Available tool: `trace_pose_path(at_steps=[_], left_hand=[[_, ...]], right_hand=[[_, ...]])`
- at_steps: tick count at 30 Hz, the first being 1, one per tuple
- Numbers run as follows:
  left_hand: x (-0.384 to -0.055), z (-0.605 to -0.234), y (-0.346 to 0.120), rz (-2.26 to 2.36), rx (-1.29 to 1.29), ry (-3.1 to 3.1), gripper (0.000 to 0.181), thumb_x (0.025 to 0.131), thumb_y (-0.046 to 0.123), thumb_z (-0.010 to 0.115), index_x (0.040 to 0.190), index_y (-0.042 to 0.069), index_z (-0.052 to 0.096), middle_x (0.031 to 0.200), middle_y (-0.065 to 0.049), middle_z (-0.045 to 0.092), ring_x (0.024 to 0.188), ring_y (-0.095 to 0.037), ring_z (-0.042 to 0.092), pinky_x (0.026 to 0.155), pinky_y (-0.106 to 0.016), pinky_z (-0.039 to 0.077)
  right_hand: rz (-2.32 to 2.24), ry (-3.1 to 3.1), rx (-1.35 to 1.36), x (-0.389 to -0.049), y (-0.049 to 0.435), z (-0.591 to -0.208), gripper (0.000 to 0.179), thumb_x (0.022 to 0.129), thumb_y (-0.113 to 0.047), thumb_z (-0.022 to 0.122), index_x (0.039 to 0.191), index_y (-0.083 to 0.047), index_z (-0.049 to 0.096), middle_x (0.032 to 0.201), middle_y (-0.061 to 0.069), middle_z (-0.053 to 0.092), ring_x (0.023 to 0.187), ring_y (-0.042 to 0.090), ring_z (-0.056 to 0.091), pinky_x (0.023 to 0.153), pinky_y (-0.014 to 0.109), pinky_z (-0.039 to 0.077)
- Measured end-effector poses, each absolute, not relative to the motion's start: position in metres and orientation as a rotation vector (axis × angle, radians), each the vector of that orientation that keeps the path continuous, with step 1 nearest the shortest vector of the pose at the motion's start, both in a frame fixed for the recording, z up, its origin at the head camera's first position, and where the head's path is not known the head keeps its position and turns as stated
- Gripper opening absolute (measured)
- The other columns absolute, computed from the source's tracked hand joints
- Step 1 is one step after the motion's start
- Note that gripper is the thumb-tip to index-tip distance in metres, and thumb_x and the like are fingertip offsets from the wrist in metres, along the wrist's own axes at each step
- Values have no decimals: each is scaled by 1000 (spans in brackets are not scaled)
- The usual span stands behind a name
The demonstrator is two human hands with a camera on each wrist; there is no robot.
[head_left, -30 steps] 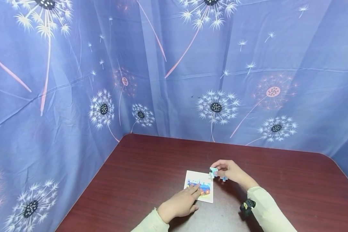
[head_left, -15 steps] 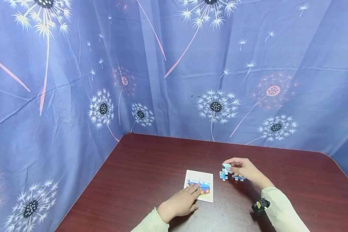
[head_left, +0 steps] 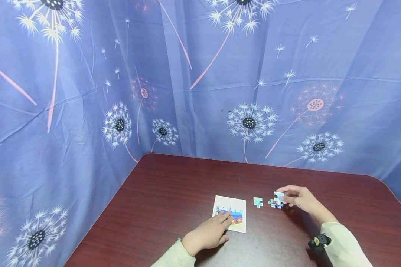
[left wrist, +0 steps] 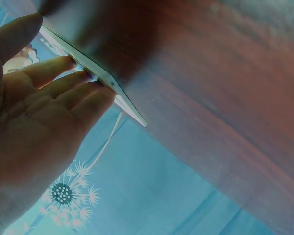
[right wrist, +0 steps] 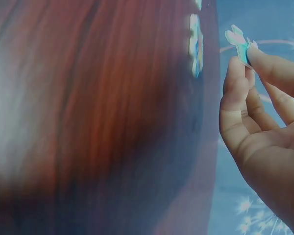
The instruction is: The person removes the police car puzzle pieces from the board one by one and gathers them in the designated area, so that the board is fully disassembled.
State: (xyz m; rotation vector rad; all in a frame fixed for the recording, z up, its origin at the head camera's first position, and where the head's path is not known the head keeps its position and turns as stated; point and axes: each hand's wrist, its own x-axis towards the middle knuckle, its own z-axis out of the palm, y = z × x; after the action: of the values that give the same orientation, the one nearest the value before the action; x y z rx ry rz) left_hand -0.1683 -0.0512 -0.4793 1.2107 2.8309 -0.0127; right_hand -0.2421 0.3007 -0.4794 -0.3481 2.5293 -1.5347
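Note:
My left hand (head_left: 208,230) rests with straight fingers on a square white picture board (head_left: 238,204) that shows a blue vehicle with red wheels. In the left wrist view the fingertips press on the face of the board (left wrist: 132,111). My right hand (head_left: 302,199) pinches a light-blue jigsaw puzzle piece (head_left: 279,195) between thumb and fingers. The right wrist view shows that puzzle piece (right wrist: 241,45) held above the table. Under and beside it lies another puzzle piece (head_left: 272,203), partly covered in the head view. One more loose puzzle piece (head_left: 257,202) lies between it and the board.
The dark red wooden table (head_left: 173,185) has rounded far corners. Blue curtains (head_left: 200,122) printed with dandelions hang behind it and along its left side. A small black device (head_left: 319,243) is strapped at the right wrist.
My right hand has carried the pinched puzzle piece to the right, from beside the board, past one loose piece, to over another. The left hand and board have stayed in place.

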Motion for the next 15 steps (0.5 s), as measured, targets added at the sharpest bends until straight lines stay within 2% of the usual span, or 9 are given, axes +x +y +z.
trace_pose_path(at_steps=[15], left_hand=[[-168,-480,-52,18,1233,2829,54,94,33,60,141,8,48,149,-10,41,135,-23,42,108,-31,37]], right_hand=[[-1515,2504,-158,-228,332,-485,35,89,-6,65,120,9,58,92,13,68,73,17,64,62,32,54]])
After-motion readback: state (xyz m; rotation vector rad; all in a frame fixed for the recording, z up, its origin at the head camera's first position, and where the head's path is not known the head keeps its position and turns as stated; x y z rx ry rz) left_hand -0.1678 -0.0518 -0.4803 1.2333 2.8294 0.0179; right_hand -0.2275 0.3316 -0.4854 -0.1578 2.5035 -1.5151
